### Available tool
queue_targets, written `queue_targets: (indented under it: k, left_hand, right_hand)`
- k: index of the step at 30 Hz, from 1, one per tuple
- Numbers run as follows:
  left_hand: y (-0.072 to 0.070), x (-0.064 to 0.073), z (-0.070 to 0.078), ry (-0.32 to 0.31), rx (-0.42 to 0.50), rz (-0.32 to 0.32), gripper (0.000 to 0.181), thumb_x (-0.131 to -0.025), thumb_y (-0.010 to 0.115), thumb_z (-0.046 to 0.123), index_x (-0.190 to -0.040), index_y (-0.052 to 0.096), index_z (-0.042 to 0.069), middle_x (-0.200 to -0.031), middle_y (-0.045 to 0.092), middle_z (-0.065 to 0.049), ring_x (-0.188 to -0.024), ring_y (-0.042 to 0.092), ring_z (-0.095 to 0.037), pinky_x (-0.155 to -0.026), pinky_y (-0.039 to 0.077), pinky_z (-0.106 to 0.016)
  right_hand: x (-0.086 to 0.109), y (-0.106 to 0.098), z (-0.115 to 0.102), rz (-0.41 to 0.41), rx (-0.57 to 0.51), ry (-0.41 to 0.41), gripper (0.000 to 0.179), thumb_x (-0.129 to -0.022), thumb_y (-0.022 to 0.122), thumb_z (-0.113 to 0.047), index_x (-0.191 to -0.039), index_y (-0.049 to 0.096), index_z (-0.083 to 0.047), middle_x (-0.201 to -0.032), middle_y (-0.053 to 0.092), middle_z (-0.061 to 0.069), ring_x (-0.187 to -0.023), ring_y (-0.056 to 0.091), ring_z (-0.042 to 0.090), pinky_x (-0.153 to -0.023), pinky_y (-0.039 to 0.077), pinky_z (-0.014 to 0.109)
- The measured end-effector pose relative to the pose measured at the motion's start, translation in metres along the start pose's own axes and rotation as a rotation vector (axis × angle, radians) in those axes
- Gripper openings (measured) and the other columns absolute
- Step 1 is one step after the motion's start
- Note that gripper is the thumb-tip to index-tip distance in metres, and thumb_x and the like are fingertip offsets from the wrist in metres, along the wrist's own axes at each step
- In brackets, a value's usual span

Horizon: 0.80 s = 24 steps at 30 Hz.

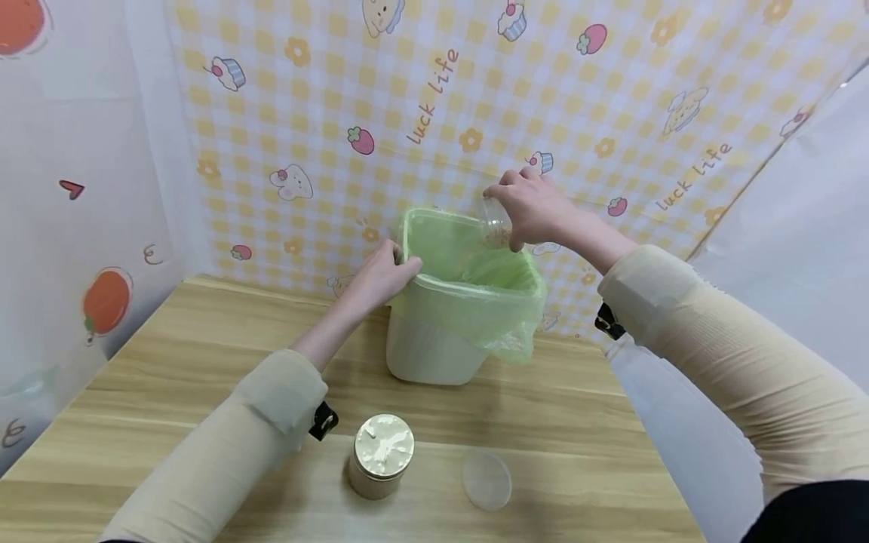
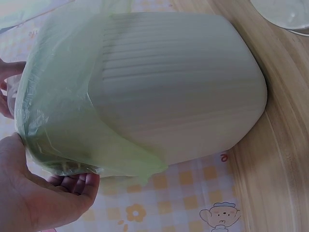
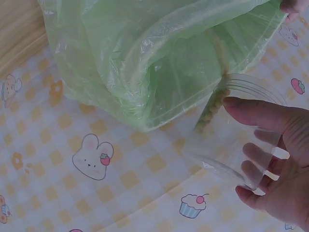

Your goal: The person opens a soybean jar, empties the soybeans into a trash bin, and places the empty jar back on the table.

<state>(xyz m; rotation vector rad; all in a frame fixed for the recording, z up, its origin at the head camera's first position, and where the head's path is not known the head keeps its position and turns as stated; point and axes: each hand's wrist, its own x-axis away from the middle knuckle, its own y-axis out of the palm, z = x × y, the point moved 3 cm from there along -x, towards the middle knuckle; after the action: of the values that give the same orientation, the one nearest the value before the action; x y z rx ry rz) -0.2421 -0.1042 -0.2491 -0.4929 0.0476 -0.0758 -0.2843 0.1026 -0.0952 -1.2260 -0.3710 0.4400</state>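
Note:
A white trash bin (image 1: 434, 343) lined with a green plastic bag (image 1: 498, 320) stands against the patterned backdrop. My left hand (image 1: 387, 279) grips its rim at the left corner, thumb on the edge and fingers curled on the outside; the left wrist view shows this hand (image 2: 53, 193) close to the bag. Over the right side of the opening, my right hand (image 1: 536, 207) holds a clear jar (image 3: 241, 133) tilted, mouth toward the bag. In the right wrist view, small yellowish bits (image 3: 207, 113) lie along the jar's lower wall, and a blurred stream falls from its mouth into the bag.
On the wooden table (image 1: 224, 339) nearer to me stands a canister with a shiny silvery top (image 1: 384, 445). To its right lies a round translucent lid (image 1: 486, 481). Behind the bin rises a yellow-checked backdrop (image 1: 305, 113), with a white wall covering (image 1: 68, 211) at left.

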Motion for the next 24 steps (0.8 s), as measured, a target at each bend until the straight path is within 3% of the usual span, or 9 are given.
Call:
queue_targets:
  k: [7, 13, 18, 24]
  left_hand:
    - [0.0030, -0.0008, -0.0032, 0.004, 0.005, -0.003, 0.043, -0.095, 0.048, 0.041, -0.122, 0.044, 0.007, -0.102, 0.051, -0.010, -0.087, 0.048, -0.023, -0.071, 0.043, -0.032]
    - [0.0047, -0.0006, -0.0047, 0.003, 0.015, 0.012, 0.041, -0.094, 0.049, 0.040, -0.118, 0.045, 0.008, -0.100, 0.052, -0.009, -0.087, 0.049, -0.023, -0.071, 0.043, -0.031]
    - [0.0039, 0.0007, -0.0030, 0.001, 0.018, 0.021, 0.040, -0.093, 0.049, 0.040, -0.117, 0.045, 0.008, -0.099, 0.051, -0.008, -0.087, 0.049, -0.023, -0.071, 0.043, -0.032]
    - [0.0019, 0.0014, -0.0015, 0.002, -0.004, 0.027, 0.042, -0.094, 0.049, 0.042, -0.119, 0.046, 0.008, -0.100, 0.051, -0.009, -0.088, 0.049, -0.023, -0.071, 0.043, -0.032]
  right_hand:
    - [0.0000, 0.0031, -0.0029, 0.009, 0.031, -0.013, 0.096, -0.066, 0.091, -0.007, -0.152, 0.048, -0.009, -0.143, 0.049, 0.020, -0.129, 0.040, 0.042, -0.104, 0.039, 0.057]
    - [0.0017, 0.0049, -0.0049, 0.071, 0.093, -0.074, 0.091, -0.065, 0.088, 0.000, -0.148, 0.052, -0.006, -0.138, 0.053, 0.021, -0.127, 0.042, 0.044, -0.103, 0.039, 0.057]
    - [0.0038, 0.0057, -0.0042, 0.148, 0.127, -0.152, 0.079, -0.069, 0.079, 0.010, -0.143, 0.056, -0.003, -0.133, 0.056, 0.023, -0.124, 0.045, 0.046, -0.105, 0.038, 0.059]
    - [0.0060, 0.0049, -0.0037, 0.242, 0.153, -0.237, 0.058, -0.083, 0.061, 0.017, -0.137, 0.061, -0.002, -0.130, 0.059, 0.024, -0.126, 0.048, 0.048, -0.108, 0.038, 0.062]
